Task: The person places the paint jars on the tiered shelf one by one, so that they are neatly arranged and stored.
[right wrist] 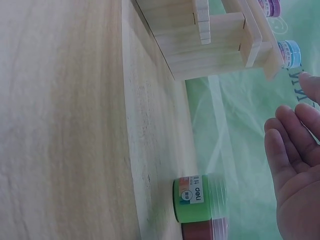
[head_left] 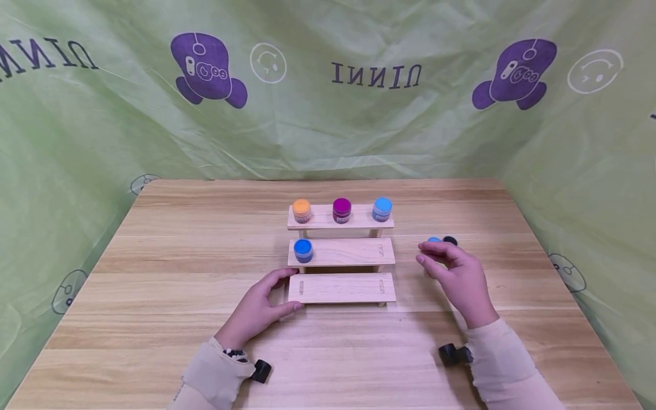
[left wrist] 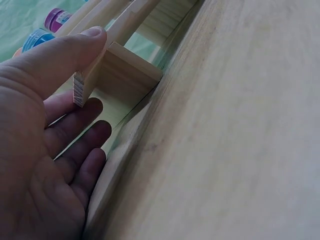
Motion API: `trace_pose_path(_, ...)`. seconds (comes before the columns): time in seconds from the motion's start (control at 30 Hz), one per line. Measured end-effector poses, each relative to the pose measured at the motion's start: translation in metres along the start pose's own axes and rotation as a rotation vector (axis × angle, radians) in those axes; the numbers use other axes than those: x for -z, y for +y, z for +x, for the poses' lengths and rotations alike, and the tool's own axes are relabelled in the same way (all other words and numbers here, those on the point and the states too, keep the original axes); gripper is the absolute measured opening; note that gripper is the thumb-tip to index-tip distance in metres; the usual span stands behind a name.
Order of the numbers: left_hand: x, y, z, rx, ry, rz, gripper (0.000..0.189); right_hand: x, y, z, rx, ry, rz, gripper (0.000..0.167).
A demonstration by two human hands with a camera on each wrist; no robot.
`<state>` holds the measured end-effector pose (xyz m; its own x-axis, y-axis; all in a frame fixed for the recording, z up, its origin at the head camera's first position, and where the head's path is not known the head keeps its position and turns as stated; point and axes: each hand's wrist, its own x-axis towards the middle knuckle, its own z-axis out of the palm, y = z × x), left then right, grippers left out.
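A three-tier wooden display rack [head_left: 342,289] stands at mid-table. My left hand [head_left: 260,310] grips the left end of its lowest tier, thumb [left wrist: 75,55] at the front edge and fingers behind the board. On the top tier sit an orange paint jar [head_left: 301,211], a purple one [head_left: 341,210] and a light blue one [head_left: 382,210]. A blue jar [head_left: 303,251] stands at the left of the middle tier. My right hand [head_left: 458,279] hovers right of the rack with relaxed fingers, holding nothing. A green paint jar [right wrist: 192,200] lies below it, largely hidden in the head view.
Just beyond the right hand, a black-topped jar [head_left: 450,240] and a light blue one [head_left: 433,240] show partly. Next to the green jar is a dark red jar [right wrist: 196,231]. A green printed cloth [head_left: 328,131] hangs around the table's back and sides.
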<state>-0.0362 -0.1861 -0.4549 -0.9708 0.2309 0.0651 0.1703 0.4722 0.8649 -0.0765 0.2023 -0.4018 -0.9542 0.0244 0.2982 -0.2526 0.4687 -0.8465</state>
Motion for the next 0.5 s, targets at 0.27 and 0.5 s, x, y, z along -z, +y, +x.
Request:
trace_pose_path(0.27,0.0004,0.0,-0.0001,-0.026,0.008,-0.042,0.054,0.003,0.0023,0.0011,-0.013,0.019,0.016,0.024)
trace_pose_path(0.5,0.0005,0.0006,0.0001,-0.021,0.013,-0.046,0.047,0.0089,0.0061,0.0033,-0.043,0.026,0.004,0.024)
